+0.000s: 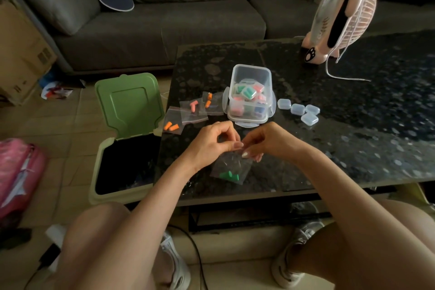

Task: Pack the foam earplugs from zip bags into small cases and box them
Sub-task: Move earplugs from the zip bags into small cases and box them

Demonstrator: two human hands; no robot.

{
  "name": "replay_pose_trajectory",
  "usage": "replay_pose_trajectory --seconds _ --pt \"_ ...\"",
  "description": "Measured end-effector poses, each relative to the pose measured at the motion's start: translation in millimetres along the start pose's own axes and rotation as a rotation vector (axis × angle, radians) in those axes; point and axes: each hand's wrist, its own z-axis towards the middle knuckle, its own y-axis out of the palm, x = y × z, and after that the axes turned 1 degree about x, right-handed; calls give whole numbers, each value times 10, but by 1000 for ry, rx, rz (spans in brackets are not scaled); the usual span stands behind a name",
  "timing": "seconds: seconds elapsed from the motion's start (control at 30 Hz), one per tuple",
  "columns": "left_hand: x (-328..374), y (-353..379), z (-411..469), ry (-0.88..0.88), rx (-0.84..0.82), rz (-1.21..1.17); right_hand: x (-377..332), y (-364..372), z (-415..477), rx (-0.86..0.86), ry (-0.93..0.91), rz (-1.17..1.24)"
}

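the left hand [213, 142] and the right hand [268, 141] both pinch the top edge of a little zip bag [231, 162] with thumb and curled fingers. the bag hangs just over the front part of the dark table [353, 143]. two green earplugs [229, 175] sit at the bottom of the bag. behind the hands stands a clear box [250, 67] with filled small cases in it. four empty small cases [297, 109] lie just right of the box. three more zip bags [193, 110] with pink and orange earplugs lie left of it. a green bin [129, 103] stands open beside the table.
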Motion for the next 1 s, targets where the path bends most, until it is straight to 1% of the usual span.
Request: replay_pose_trajectory --seconds 0.07,0.17,0.27,0.37,0.47,0.63,0.77,0.9,1.0 --pt "-12 3 -3 31 -46 140 39 13 15 -20 38 -63" --pt "-35 -11 0 155 -5 375 89 17 27 -8 76 -99" --pt "-84 -71 11 273 43 427 71 -7 15 21 66 -33" --pt "-147 -106 21 282 62 464 34 -10 -10 28 44 66" --pt "-189 -89 25 188 117 385 43 4 -12 77 12 148" --pt "-269 -82 49 -187 227 38 92 -6 0 147 98 241" --pt "-296 -70 46 -427 195 -100 121 -2 14 196 142 233" --pt "-321 -55 38 -536 169 -188 125 -15 2 193 118 182" --pt "-319 -46 43 -597 171 -189 124 -37 -24 182 65 174"
